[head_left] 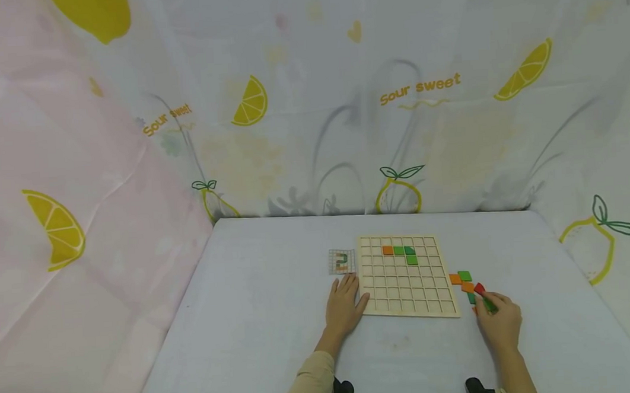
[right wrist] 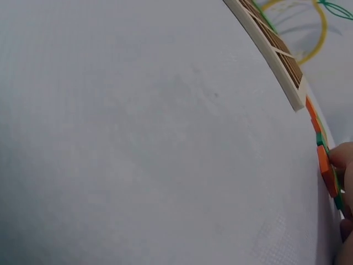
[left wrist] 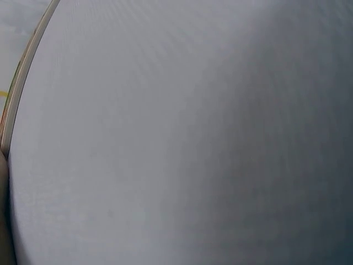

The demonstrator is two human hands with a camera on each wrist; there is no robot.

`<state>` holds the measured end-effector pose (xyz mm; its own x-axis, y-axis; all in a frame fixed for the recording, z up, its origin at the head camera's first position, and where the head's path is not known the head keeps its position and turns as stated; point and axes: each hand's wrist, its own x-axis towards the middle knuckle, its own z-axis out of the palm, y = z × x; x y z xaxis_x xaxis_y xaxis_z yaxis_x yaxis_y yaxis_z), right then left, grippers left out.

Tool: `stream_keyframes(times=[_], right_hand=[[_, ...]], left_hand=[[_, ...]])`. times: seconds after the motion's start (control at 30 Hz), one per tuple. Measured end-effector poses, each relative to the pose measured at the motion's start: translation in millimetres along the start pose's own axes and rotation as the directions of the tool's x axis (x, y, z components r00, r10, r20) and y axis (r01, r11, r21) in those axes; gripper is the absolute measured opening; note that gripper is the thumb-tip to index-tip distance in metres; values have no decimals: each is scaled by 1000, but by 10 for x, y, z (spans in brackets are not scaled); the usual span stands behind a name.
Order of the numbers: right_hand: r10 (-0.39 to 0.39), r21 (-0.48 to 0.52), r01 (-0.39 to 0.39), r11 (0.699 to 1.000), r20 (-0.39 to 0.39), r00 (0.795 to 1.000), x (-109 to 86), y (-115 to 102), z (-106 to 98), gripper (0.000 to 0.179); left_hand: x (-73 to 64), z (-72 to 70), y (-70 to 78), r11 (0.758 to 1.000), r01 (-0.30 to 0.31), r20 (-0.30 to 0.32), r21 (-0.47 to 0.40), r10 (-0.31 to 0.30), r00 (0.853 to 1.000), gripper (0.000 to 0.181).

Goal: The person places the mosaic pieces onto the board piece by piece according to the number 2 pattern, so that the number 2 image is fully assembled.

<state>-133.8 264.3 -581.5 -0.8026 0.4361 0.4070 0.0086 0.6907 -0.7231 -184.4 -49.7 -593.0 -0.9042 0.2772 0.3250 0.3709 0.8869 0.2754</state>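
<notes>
My left hand (head_left: 343,306) rests palm down with its fingers extended, thumb at the left edge of a wooden grid board (head_left: 409,315). Just beyond its fingertips lies a small pattern card (head_left: 342,261). On the board an orange square (head_left: 387,250), a green square (head_left: 398,251) and a green piece with a cut corner (head_left: 410,250) form a row, another green square (head_left: 411,259) below. At the right, my right hand (head_left: 502,322) pinches a green tile (head_left: 490,305) between thumb and fingers. A red tile (head_left: 479,287) lies at its fingertips.
Beside the board's right edge are loose tiles, among them an orange one (head_left: 455,279) and a green one (head_left: 464,276). The white table (head_left: 246,319) ends at a printed curtain (head_left: 311,131) behind. The right wrist view shows an orange tile (right wrist: 326,171) by the fingers.
</notes>
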Motion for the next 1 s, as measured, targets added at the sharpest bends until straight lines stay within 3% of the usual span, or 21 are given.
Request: stream_keyframes(times=[0.43, 0.8, 0.93, 1.0], right_hand=[[79, 5, -79, 997, 70, 994, -61, -3, -60, 24], [75, -16, -75, 997, 13, 997, -71, -12, -53, 21], [140, -31, -138, 990, 76, 987, -63, -27, -136, 28], [204, -76, -195, 978, 126, 971, -58, -44, -191, 34]], left_hand=[[6, -4, -2, 1000, 7, 27, -4, -7, 1000, 52], [2, 8, -16, 1000, 6, 15, 13, -7, 1000, 52], [4, 11, -15, 1000, 5, 18, 18, -5, 1000, 52], [3, 10, -12, 1000, 4, 18, 11, -4, 1000, 52]])
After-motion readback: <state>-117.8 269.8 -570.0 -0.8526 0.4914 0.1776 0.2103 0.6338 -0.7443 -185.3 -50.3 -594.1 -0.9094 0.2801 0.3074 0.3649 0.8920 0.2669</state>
